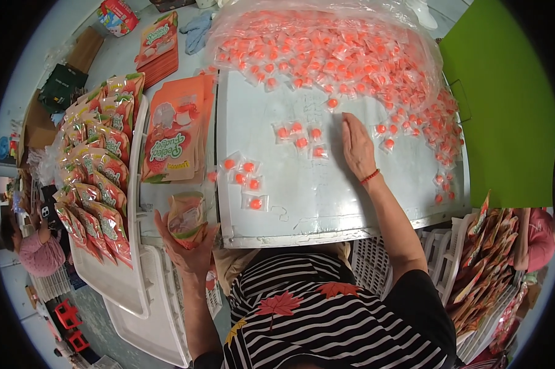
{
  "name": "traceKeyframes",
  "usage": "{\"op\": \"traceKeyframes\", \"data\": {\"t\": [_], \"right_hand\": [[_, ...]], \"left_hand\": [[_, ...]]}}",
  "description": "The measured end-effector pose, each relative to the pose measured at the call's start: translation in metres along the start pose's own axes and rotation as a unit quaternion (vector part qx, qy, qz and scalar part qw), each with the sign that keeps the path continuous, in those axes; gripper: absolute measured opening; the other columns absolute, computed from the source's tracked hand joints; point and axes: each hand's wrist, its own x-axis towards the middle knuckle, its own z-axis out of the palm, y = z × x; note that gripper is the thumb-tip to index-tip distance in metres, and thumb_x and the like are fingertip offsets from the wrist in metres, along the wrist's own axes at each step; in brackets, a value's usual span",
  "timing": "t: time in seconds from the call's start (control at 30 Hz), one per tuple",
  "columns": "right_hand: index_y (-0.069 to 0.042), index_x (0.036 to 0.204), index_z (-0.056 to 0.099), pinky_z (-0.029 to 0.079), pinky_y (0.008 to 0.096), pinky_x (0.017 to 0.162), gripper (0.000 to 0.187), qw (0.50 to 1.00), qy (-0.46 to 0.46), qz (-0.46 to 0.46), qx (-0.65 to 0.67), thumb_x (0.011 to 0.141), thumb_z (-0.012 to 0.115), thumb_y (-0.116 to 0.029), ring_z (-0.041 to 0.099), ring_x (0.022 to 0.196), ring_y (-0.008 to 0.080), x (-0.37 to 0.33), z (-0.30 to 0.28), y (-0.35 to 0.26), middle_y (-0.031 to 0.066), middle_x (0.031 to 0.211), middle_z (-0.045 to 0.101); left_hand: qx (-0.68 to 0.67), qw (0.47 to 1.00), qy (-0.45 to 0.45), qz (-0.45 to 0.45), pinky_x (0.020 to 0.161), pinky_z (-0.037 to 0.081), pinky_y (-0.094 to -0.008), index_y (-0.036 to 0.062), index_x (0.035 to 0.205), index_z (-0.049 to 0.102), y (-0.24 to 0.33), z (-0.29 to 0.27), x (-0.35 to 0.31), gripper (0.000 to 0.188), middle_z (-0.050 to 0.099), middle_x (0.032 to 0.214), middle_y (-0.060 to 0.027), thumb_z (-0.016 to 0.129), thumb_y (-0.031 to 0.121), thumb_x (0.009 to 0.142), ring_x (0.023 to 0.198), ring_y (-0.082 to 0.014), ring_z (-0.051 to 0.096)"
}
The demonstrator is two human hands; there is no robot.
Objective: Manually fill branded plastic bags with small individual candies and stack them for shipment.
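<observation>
My left hand (188,252) is wrapped round the lower part of a pouch (187,212), just off the left front corner of the metal tabletop. The pouch's mouth gapes upward, and some clear wrappers seem to show inside. Over the tabletop, my right hand (357,146) is stretched out with its edge down and nothing in it. Left of it lies a small cluster of wrapped red candies (301,140). Another little group of candies (248,178) sits nearer the left edge. A single candy (332,103) is just beyond my right fingertips.
A large heap of wrapped candies (326,55) under clear plastic covers the back of the metal tabletop (314,203). Flat pouches (176,132) are stacked at left, beside a white tray (139,154) of filled pouches (102,160). A green board (505,111) stands right, above more pouches (483,270).
</observation>
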Motion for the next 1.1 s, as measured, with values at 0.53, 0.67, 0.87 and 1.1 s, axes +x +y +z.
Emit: {"op": "traceKeyframes", "data": {"t": [0.53,0.67,0.87,1.1], "right_hand": [[-0.016,0.119,0.056,0.030,0.0604,0.099,0.043,0.973,-0.119,-0.191,-0.050,0.084,0.061,-0.041,0.038,0.124,0.0400,-0.024,0.088,-0.100,0.0129,0.129,0.046],[-0.012,0.120,0.057,0.032,0.0546,0.100,0.038,0.984,-0.038,-0.174,0.001,0.087,0.059,-0.030,0.040,0.123,0.0397,-0.009,0.050,-0.079,0.0153,0.127,0.049],[-0.003,0.118,0.055,0.033,0.0502,0.101,0.034,0.960,0.140,0.009,-0.243,0.090,0.054,-0.021,0.043,0.120,0.0409,0.013,-0.060,0.056,0.0209,0.126,0.050],[0.000,0.122,0.053,0.034,0.0476,0.103,0.035,0.979,0.071,-0.028,-0.190,0.092,0.052,-0.020,0.043,0.121,0.0417,-0.018,-0.048,0.064,0.0228,0.128,0.049]], "left_hand": [[-0.075,0.996,-0.007,-0.038,0.101,0.040,-0.0403,0.0043,0.146,0.020,0.010,0.008,-0.001,0.109,0.041,0.135,-0.0190,0.081,0.000,0.057,0.119,-0.0304,0.046],[-0.092,0.995,-0.002,-0.046,0.103,0.039,-0.0413,0.0048,0.146,0.020,-0.004,0.005,-0.001,0.111,0.039,0.139,-0.0183,0.083,0.000,0.055,0.122,-0.0313,0.044],[-0.079,0.996,-0.007,-0.043,0.100,0.041,-0.0407,0.0041,0.147,0.017,0.000,0.007,0.001,0.114,0.043,0.132,-0.0223,0.087,0.010,0.057,0.118,-0.0327,0.048],[-0.040,0.999,-0.019,0.002,0.098,0.043,-0.0392,0.0062,0.146,0.020,0.010,0.017,0.007,0.108,0.045,0.133,-0.0191,0.085,0.009,0.060,0.116,-0.0304,0.050]]}}
